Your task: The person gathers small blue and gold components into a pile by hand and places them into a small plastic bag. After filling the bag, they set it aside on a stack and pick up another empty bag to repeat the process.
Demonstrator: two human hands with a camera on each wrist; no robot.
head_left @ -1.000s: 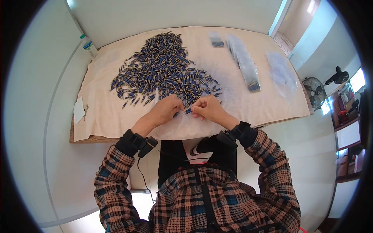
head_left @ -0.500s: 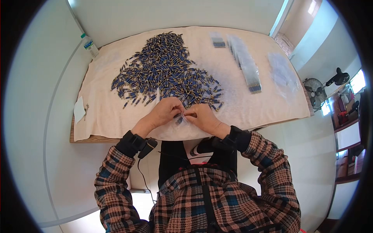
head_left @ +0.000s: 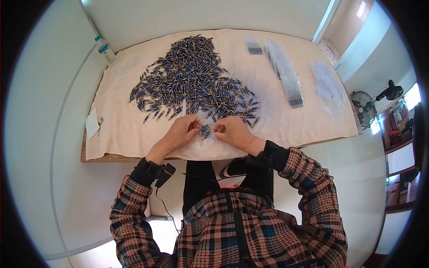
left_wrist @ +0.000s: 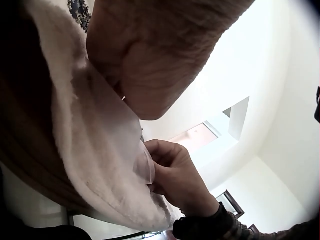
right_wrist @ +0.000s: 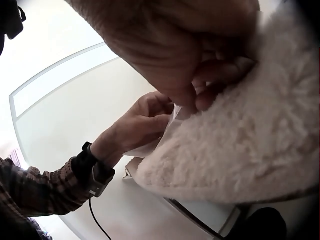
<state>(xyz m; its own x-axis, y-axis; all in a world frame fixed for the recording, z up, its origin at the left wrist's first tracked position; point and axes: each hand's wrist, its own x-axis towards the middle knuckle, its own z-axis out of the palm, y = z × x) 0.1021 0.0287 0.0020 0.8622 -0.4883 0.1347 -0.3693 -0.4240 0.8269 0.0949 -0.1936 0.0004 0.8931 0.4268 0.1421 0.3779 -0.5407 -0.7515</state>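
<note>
Between both hands, near the table's front edge, is a small clear plastic bag [head_left: 197, 142] with a row of short blue pieces [head_left: 205, 131] with gold ends inside. My left hand [head_left: 181, 130] pinches one side of the bag between thumb and fingers. On the opposite side my right hand [head_left: 237, 133] pinches its edge. In the left wrist view the clear film [left_wrist: 116, 116] stretches from the left hand toward the right hand [left_wrist: 177, 175]. Just beyond the hands lies a big heap of loose blue-and-gold pieces [head_left: 190, 76].
A row of overlapping filled bags [head_left: 285, 76] lies on the right, with one filled bag [head_left: 253, 45] behind. Farther right are flat clear bags [head_left: 328, 85]. A bottle [head_left: 105, 50] stands at the back left, and a white tag [head_left: 92, 124] lies at the left edge of the cloth [head_left: 120, 143].
My right hand brought a blue-and-gold piece to the bag's mouth and met the left hand there. Now the hands are slightly apart, with the bag spread between them and its pieces showing.
</note>
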